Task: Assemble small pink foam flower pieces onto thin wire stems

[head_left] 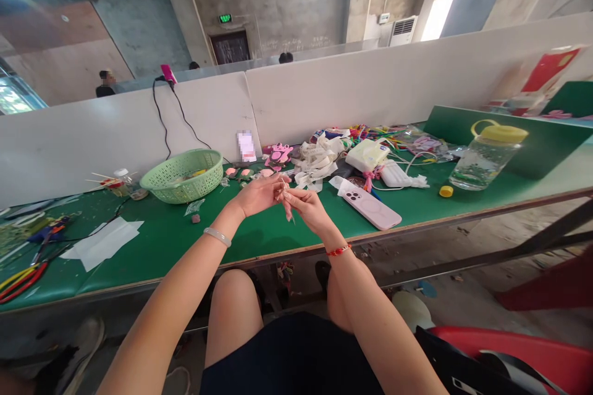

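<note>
My left hand (257, 194) and my right hand (303, 208) meet in the air just above the green work table (152, 241). Their fingertips pinch a thin pointed stick (290, 210), too small to tell its material. Just beyond the hands lie small pink felt pieces (278, 154) and a heap of white ribbon (317, 157). A phone in a white case (369, 207) rests to the right of my right hand. A small scrap of paper (194, 208) lies to the left of my left hand.
A green plastic basket (181, 176) stands left of the hands, and a water bottle with a yellow lid (486, 154) stands at right. Red-handled pliers (23, 284) lie at the near left. A white partition (370, 95) runs along the table's far side.
</note>
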Demonstrator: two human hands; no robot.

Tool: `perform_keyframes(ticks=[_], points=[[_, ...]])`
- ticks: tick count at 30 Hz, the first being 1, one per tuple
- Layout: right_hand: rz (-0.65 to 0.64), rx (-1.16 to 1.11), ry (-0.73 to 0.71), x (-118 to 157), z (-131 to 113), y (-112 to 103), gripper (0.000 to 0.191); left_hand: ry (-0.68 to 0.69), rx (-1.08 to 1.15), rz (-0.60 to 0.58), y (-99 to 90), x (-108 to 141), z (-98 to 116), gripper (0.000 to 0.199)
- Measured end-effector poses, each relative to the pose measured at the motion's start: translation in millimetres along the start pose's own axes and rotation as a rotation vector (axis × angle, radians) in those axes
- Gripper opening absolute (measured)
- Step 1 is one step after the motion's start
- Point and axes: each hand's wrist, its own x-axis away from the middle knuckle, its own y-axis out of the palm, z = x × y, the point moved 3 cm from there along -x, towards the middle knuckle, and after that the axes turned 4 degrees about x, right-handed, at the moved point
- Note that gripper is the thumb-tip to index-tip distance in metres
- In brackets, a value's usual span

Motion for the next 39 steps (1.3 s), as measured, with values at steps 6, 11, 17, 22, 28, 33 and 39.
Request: perform_keyframes(ticks=[6, 11, 17, 22, 28, 33, 39], points=[[-0.001, -0.129, 0.037, 2.0, 0.5, 0.1, 0.029, 0.047, 0.050, -0.030, -1.5, 0.7, -5.3, 0.021], [0.049, -0.161, 0.024, 0.7, -1.0, -2.0, 0.029, 0.098, 0.022, -0.077, 0.4, -6.4, -4.7, 0.028], [0.082, -0.181, 0.016, -0.2, -2.9, -4.1, 0.030, 0.144, 0.022, -0.026, -2.9, -17.4, -8.3, 0.028], [0.072, -0.164, 0.029, 1.0, -2.6, -5.3, 0.029, 0.099, 0.003, -0.053, -5.7, -15.9, -6.5, 0.028], [0.029, -0.131, 0.046, 2.5, -0.6, -5.1, 0.029, 0.049, -0.108, -0.101, -8.9, -9.6, 5.2, 0.019], [0.032, -0.140, 0.050, 2.2, 0.3, -5.1, 0.028, 0.060, -0.148, -0.118, -5.8, -10.0, 8.5, 0.026], [0.053, -0.148, 0.049, 1.7, -0.2, -5.8, 0.030, 0.095, -0.160, -0.037, -3.1, -12.2, 9.4, 0.034]])
